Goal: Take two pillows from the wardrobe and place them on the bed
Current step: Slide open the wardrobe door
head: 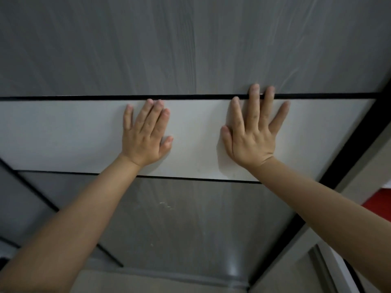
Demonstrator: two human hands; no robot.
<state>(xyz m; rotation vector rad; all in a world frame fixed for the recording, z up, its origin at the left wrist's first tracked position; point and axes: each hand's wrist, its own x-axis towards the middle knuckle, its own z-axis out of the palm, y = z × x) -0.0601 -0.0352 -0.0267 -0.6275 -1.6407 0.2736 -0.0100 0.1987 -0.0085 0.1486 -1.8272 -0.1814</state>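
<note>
A grey wood-grain wardrobe door point(190, 45) fills the view, crossed by a white band point(63, 134) edged with thin black strips. My left hand point(146, 136) lies flat on the white band with fingers spread and holds nothing. My right hand point(254, 134) is pressed flat beside it, its fingertips reaching over the upper black strip onto the grey panel. The door looks shut. No pillows and no bed are in view.
A black vertical frame edge point(349, 149) borders the door on the right, with something red point(378, 204) beyond it. Another door panel point(25, 197) overlaps at the lower left. Pale floor point(148, 282) shows at the bottom.
</note>
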